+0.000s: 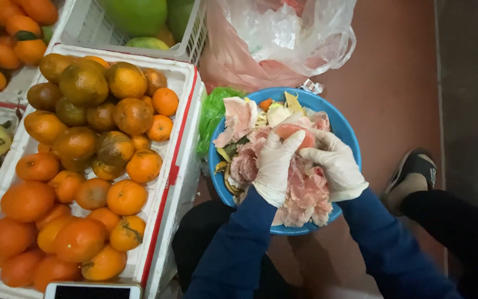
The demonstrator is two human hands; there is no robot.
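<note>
Left hand (275,166), white-gloved: fingers closed around pink peeled fruit piece (294,132), held over blue bowl (345,133) so scraps drop in.
Right hand (336,166), white-gloved: fingers curled on same piece from the other side, bracing it.
Bowl contents: pink pith and peel scraps (305,194), heaped.
Left of bowl: white crate (186,99) of oranges (84,144), within reach.
Behind: plastic bags (283,39).
Floor: reddish.

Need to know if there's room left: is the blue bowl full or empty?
Full. The blue bowl is heaped above its rim with pink peel and scraps; both gloved hands, left and right, press on the pile.
</note>
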